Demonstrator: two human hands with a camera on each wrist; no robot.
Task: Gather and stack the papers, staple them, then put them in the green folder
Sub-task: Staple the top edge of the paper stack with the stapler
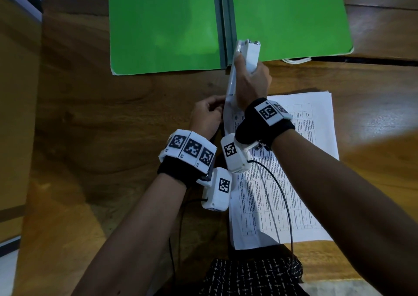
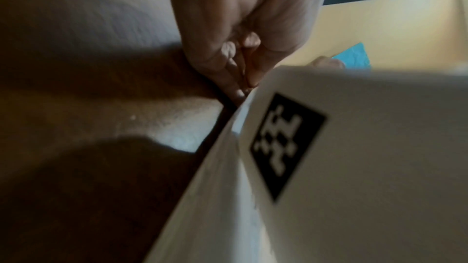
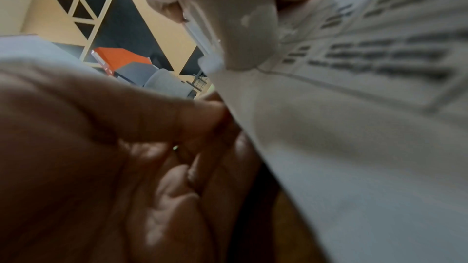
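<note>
A stack of printed papers (image 1: 305, 160) lies on the wooden table in front of me. My right hand (image 1: 251, 78) grips a white stapler (image 1: 247, 54), whose front end sits over the stack's upper left corner. In the right wrist view the stapler (image 3: 243, 27) meets the printed page (image 3: 367, 87) at its edge. My left hand (image 1: 207, 115) pinches the papers' left edge beside the stapler, its fingers (image 2: 235, 79) curled against the sheet. The green folder (image 1: 162, 24) lies open and flat beyond the hands.
A white cable (image 1: 296, 60) pokes out under the folder's near right edge. Bare wooden table (image 1: 101, 115) spreads to the left of the hands. Black wires (image 1: 285, 196) from the wrist cameras trail over the papers.
</note>
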